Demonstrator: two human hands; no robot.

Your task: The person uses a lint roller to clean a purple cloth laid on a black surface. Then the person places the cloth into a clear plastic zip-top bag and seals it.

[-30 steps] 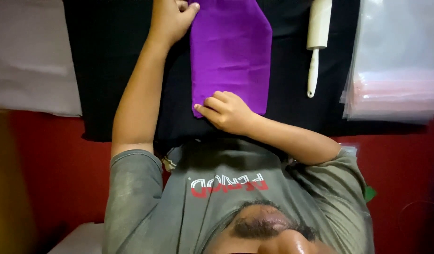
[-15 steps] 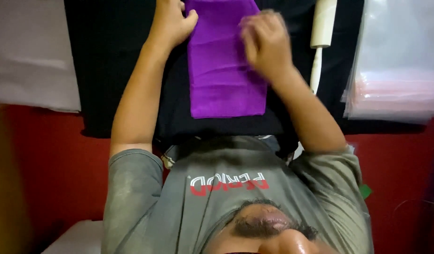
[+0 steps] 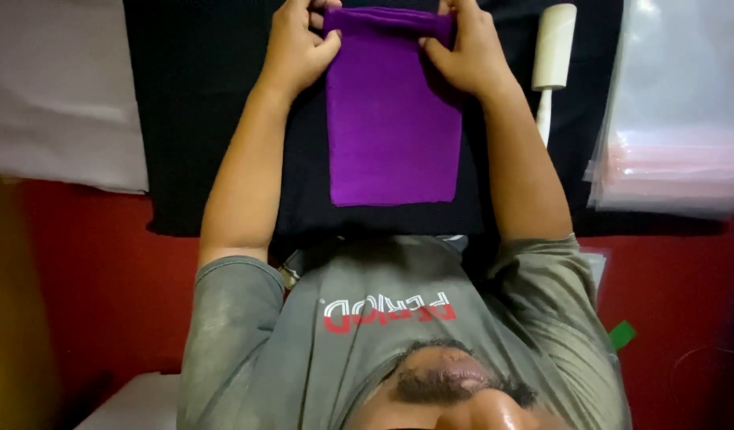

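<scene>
Both grips closed: left hand (image 3: pixel 297 49) and right hand (image 3: pixel 466 52) each pinch a far corner of the folded purple rectangular fabric piece (image 3: pixel 391 135), thumbs on top, fingers tucked under. The far edge is doubled over into a thick band between my hands. Holding both corners at once looks meant to keep that fold even and square across the width.

The purple piece lies flat in the middle, long side running near to far, near edge straight and free just ahead of my chest. It rests on a black cloth sheet (image 3: pixel 200 119) spread over the red tabletop (image 3: pixel 88 271), probably as a smooth, dark backing that shows the fabric's edges.

Just right of my right hand lies a white lint roller with a thin white handle (image 3: pixel 555 48), on the black sheet, handle pointing near, not touching the purple piece.

Containers: a stack of clear plastic bags (image 3: pixel 677 119) lies flat on the far right, partly over the black sheet's edge. They look empty, with a faint pinkish band near their near edge. A white fabric sheet (image 3: pixel 56 87) lies on the far left, well apart from my hands.
</scene>
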